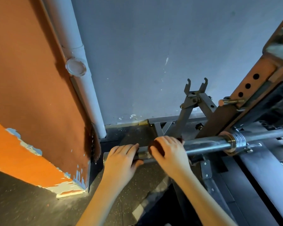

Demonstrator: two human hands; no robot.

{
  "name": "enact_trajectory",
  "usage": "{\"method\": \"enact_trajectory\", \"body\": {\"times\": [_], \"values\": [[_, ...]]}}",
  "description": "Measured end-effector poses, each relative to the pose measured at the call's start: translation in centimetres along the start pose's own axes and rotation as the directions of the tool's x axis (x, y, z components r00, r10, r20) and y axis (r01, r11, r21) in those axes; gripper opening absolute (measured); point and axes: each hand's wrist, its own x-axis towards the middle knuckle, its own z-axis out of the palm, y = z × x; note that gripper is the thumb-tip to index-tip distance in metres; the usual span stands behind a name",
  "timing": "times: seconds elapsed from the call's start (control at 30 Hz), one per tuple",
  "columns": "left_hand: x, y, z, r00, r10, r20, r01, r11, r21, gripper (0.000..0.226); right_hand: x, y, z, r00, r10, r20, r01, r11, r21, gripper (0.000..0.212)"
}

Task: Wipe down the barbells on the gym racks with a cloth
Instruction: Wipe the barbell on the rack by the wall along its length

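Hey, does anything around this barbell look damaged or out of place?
The barbell itself looks fine. On the orange pillar, paint is flaking along the lower edge, baring pale patches, and the grey wall is chipped near its base.

The barbell (207,145) runs left to right above the floor (31,201), its free end near the wall corner. The left hand (121,158) grips that end. Just right of it, the right hand (170,152) holds the cloth (156,148) on the bar. The rack (245,88) rises behind on the right, and a pipe (82,69) stands in the corner behind on the left.
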Motion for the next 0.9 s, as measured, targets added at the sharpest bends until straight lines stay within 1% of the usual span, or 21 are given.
{"method": "enact_trajectory", "body": {"times": [0.03,0.1,0.13,0.17,0.23,0.27,0.3,0.33,0.37,0.43,0.47,0.5,0.57,0.6,0.63,0.67,0.7,0.77,0.8,0.83,0.9], "values": [[0.0,0.1,-0.1,1.0,-0.001,0.003,0.001,1.0,0.005,0.06,0.6,1.1,-0.3,0.997,0.077,-0.026,-0.078,0.997,-0.006,0.033],[0.1,0.1,-0.2,1.0,0.002,0.007,-0.002,1.0,0.021,0.059,1.3,1.7,-0.5,0.954,0.276,-0.121,-0.274,0.961,0.032,0.032],[0.1,0.1,-0.3,1.0,0.003,0.014,-0.003,1.0,0.018,0.059,1.3,1.0,-0.2,0.938,0.319,-0.136,-0.316,0.948,0.045,0.033],[0.1,0.0,-0.2,1.0,0.001,0.022,-0.001,1.0,0.012,0.06,0.8,0.1,0.4,0.949,0.287,-0.133,-0.283,0.958,0.048,0.035],[0.3,0.0,-0.3,0.999,0.004,0.034,-0.004,1.0,0.003,0.061,-0.9,-1.0,1.3,0.992,0.076,-0.103,-0.071,0.996,0.049,0.037],[0.3,0.0,-0.3,0.999,0.002,0.034,-0.002,1.0,0.001,0.061,-1.5,-0.3,1.2,0.997,0.002,-0.075,0.002,0.999,0.054,0.039],[0.3,0.0,-0.4,0.999,-0.003,0.038,0.003,1.0,0.0,0.06,-1.6,0.8,0.8,0.998,-0.018,-0.055,0.02,0.999,0.041,0.041],[0.3,0.0,-0.3,0.999,-0.012,0.042,0.012,1.0,0.003,0.059,-1.4,2.1,0.2,0.998,0.016,-0.06,-0.015,1.0,0.021,0.04],[0.3,0.0,-0.4,0.998,-0.021,0.054,0.021,1.0,0.007,0.058,-1.1,3.2,-0.3,0.99,0.096,-0.106,-0.095,0.995,0.013,0.038],[0.5,0.3,-0.8,0.995,-0.048,0.09,0.048,0.999,-0.004,0.055,-0.4,4.0,-0.6,0.931,0.28,-0.235,-0.281,0.959,0.031,0.037],[0.6,0.6,-1.2,0.991,-0.072,0.117,0.075,0.997,-0.019,0.055,-0.2,3.2,-0.5,0.912,0.319,-0.259,-0.321,0.946,0.036,0.038],[0.7,0.9,-1.4,0.984,-0.098,0.148,0.104,0.994,-0.034,0.056,-0.3,2.3,0.0,0.92,0.3,-0.251,-0.303,0.953,0.026,0.039],[1.1,1.5,-1.6,0.979,-0.099,0.177,0.114,0.991,-0.075,0.06,-1.3,1.4,1.0,0.976,0.116,-0.185,-0.117,0.993,0.005,0.041],[1.5,2.1,-1.6,0.977,-0.09,0.193,0.109,0.99,-0.092,0.063,-1.7,2.0,0.8,0.988,0.039,-0.147,-0.038,0.999,0.008,0.042],[1.9,2.8,-1.6,0.976,-0.071,0.208,0.094,0.99,-0.101,0.066,-1.9,3.3,0.2,0.991,0.013,-0.136,-0.015,1.0,-0.009,0.044],[2.4,3.5,-1.6,0.971,-0.051,0.232,0.076,0.992,-0.1,0.067,-1.9,4.8,-0.5,0.986,0.038,-0.16,-0.047,0.998,-0.05,0.043],[3.0,4.2,-1.6,0.967,-0.031,0.254,0.055,0.994,-0.089,0.069,-1.8,6.2,-1.3,0.97,0.105,-0.221,-0.129,0.987,-0.099,0.039],[4.0,5.6,-1.3,0.956,-0.001,0.293,0.02,0.998,-0.063,0.07,-1.2,7.5,-2.4,0.886,0.287,-0.365,-0.355,0.925,-0.134,0.03],[4.5,6.2,-1.1,0.953,0.01,0.303,0.007,0.998,-0.056,0.07,-0.9,7.1,-2.4,0.86,0.336,-0.385,-0.405,0.908,-0.112,0.028],[4.9,6.8,-0.9,0.95,0.021,0.312,-0.006,0.999,-0.051,0.069,-0.9,6.4,-2.0,0.87,0.322,-0.373,-0.38,0.92,-0.093,0.028],[5.4,7.7,-0.4,0.944,0.037,0.328,-0.027,0.999,-0.035,0.064,-1.9,5.4,-1.1,0.941,0.154,-0.301,-0.183,0.981,-0.069,0.031]]}}
